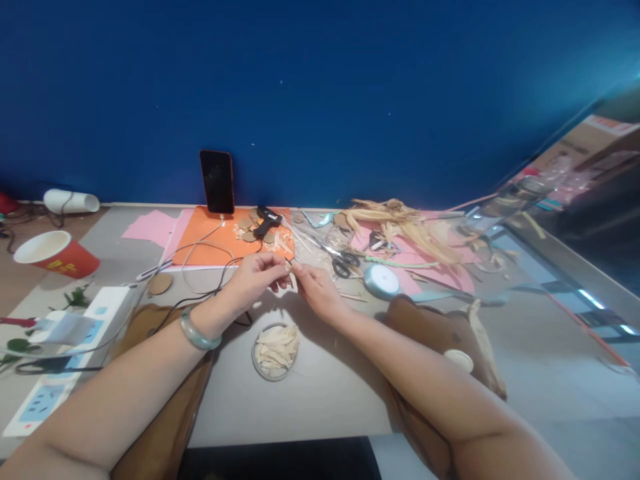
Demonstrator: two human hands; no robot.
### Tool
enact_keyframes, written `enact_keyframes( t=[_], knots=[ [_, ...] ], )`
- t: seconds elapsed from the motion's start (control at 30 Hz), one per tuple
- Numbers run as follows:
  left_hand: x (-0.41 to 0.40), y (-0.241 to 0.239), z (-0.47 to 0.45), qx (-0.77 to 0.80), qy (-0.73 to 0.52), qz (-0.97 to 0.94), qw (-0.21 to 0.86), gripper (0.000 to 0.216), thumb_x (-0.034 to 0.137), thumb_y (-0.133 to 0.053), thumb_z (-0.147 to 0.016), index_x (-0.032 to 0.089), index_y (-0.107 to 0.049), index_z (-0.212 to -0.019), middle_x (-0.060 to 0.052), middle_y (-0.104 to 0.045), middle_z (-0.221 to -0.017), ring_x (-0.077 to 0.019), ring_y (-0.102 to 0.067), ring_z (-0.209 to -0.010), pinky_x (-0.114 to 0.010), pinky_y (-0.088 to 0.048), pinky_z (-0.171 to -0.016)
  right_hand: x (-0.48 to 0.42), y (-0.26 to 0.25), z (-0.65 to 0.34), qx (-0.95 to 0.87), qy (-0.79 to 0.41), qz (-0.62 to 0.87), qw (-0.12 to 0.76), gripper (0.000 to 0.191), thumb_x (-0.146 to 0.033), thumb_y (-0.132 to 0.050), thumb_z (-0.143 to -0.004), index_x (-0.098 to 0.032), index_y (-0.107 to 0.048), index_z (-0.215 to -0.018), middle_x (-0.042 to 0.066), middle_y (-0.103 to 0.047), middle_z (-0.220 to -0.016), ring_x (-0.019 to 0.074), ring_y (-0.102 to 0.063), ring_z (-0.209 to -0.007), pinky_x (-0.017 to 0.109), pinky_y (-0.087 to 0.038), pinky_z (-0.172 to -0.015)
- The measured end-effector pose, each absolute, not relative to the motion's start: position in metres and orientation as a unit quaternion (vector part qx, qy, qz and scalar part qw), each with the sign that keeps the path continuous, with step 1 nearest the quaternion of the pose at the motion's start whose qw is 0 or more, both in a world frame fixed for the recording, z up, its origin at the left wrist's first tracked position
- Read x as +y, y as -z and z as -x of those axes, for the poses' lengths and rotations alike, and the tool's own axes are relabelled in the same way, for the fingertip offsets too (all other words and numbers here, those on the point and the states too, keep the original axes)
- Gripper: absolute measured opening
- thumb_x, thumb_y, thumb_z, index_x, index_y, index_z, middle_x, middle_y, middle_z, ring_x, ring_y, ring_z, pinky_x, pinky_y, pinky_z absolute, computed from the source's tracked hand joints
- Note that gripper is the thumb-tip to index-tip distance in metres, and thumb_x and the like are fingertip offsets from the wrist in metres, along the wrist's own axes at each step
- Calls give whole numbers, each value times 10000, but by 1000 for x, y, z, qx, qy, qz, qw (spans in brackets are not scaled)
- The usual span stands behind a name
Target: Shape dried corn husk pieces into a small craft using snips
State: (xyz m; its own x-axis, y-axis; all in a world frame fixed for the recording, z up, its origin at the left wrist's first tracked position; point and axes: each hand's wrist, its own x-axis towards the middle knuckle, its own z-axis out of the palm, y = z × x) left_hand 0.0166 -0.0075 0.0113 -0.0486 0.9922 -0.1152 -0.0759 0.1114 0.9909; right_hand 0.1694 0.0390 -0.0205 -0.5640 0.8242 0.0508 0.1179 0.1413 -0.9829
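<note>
- Strip (291, 268), small and pale, sits just above the middle of the frame, pinched between the fingertips of both hands over the grey table (325, 393).
- Left hand (255, 273), reaching in from the lower left with a green bracelet (199, 333) on its wrist, grips one end of the strip; right hand (315, 290), from the lower right, grips the other.
- Just below the hands, a round dish (254, 353) holds more pale strips.
- Farther up the frame, near the blue wall, lie scissors (340, 261), a black glue gun (265, 223), an upright phone (217, 181) and a heap of dry husks (400, 223).
</note>
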Motion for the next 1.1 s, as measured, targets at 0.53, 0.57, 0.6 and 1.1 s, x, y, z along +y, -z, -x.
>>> enact_keyframes(
  t=[0.53,0.57,0.6,1.1],
  knots=[
    [-7,-12,-17,526,-505,-439,525,226,349,-700,-689,158,-583,-658,5,-609,-558,-102,-534,-523,-242,-418,-549,39,22,-168,-669,-580,342,315,528,-636,-406,-894,-182,-502,-643,-45,-366,-520,105,-331,-505,262,-265,-495],
    [-6,-12,-17,527,-505,-440,524,224,347,-699,-688,159,-583,-657,5,-608,-558,-102,-535,-525,-240,-418,-548,39,22,-168,-674,-578,338,313,526,-631,-405,-897,-178,-511,-651,-42,-374,-532,106,-336,-514,263,-272,-504],
    [-6,-12,-17,527,-504,-439,524,222,346,-699,-687,159,-583,-656,6,-608,-558,-102,-536,-526,-239,-419,-547,39,22,-168,-678,-575,335,312,525,-626,-403,-900,-175,-519,-658,-40,-382,-542,107,-339,-521,264,-278,-512],
    [-2,8,-12,524,-494,-464,516,202,336,-659,-764,166,-609,-668,13,-617,-583,-89,-545,-533,-213,-436,-548,42,24,-169,-697,-548,351,302,526,-599,-403,-909,-177,-474,-603,-35,-385,-546,110,-355,-541,267,-290,-539]
  ],
)
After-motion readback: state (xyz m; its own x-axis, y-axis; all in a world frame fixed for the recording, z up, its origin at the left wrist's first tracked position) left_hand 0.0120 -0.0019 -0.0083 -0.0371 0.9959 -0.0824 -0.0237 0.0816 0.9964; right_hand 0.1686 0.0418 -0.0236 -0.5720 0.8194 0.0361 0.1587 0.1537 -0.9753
